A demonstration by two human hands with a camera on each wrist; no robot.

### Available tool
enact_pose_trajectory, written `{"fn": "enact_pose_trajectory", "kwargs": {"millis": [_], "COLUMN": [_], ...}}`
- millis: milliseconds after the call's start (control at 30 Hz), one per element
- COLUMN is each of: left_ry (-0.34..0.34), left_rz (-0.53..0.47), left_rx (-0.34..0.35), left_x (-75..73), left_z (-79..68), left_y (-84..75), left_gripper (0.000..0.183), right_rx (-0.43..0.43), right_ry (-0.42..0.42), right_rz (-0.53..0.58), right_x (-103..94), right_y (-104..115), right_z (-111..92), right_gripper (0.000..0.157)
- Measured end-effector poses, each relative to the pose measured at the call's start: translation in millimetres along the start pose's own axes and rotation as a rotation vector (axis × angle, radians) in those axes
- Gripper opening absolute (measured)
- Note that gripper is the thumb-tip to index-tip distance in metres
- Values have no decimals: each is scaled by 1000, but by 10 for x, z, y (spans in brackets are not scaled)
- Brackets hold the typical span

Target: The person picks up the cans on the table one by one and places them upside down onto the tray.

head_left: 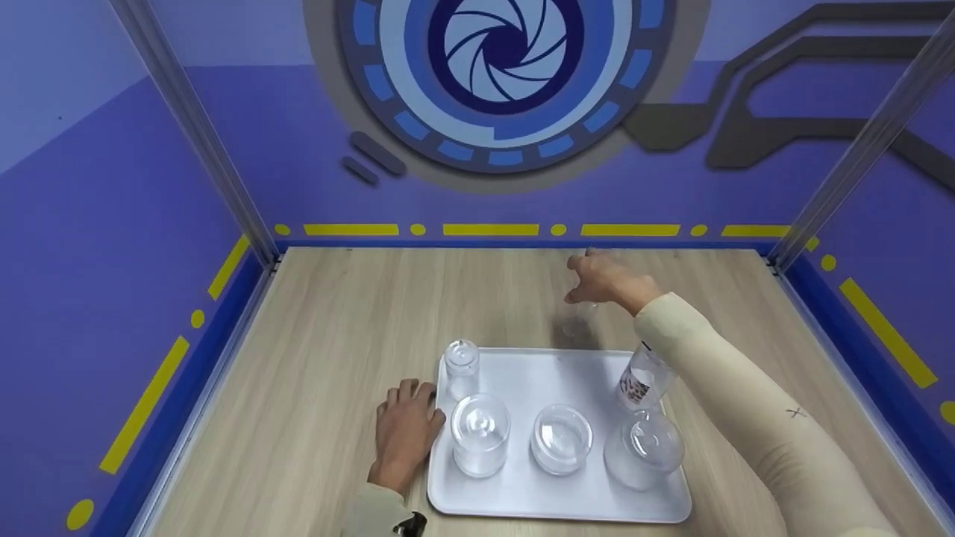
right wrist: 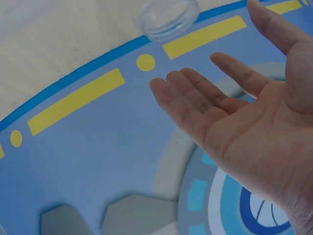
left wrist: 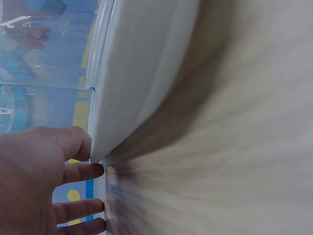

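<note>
My left hand (head_left: 405, 432) lies beside the left edge of a white tray (head_left: 567, 506). In the left wrist view its thumb is against the tray's rim, and the other fingers are straight and spread. My right hand (head_left: 608, 282) reaches over the wood table behind the tray. Its fingers are spread and hold nothing in the right wrist view. A clear round vessel (right wrist: 170, 18) stands apart from the fingertips there; in the head view it is mostly hidden and faint.
On the tray stand a slim clear glass (head_left: 462, 369), a wider clear jar (head_left: 481, 440), a low clear cup (head_left: 562, 441), a round clear jar (head_left: 643, 451) and a clear bottle with a printed label (head_left: 636, 384). Blue panels (head_left: 254, 164) enclose the table (head_left: 336, 321).
</note>
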State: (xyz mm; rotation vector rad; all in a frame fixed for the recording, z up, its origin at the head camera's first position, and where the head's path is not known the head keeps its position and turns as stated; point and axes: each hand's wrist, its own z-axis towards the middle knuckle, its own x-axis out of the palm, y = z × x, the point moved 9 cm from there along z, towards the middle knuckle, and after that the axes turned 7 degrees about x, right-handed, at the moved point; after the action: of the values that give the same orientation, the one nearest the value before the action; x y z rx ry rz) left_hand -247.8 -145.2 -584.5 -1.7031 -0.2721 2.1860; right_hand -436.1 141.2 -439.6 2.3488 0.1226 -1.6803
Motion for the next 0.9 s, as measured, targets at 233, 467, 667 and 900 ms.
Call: {"fn": "enact_pose_trajectory", "kwargs": {"millis": [233,467,667,900], "left_ry": [0,0,-20,-4], "left_rz": [10,13,-11,4], "left_rx": [-7,-4,15,4], "left_x": [8,1,-20,-8], "left_z": [9,16,-3,2], "left_y": [7,1,-12,-12], "left_gripper": [35,35,33,34], "right_rx": [2,0,31,38], "right_ry": [35,45,96,117], "right_rz": [4,-43,-55,-38], "right_x": [82,105,178,225], "right_y": [-35,-47,-84,-90], "right_z": [35,65,87,93], "right_gripper": [67,67,66,65]}}
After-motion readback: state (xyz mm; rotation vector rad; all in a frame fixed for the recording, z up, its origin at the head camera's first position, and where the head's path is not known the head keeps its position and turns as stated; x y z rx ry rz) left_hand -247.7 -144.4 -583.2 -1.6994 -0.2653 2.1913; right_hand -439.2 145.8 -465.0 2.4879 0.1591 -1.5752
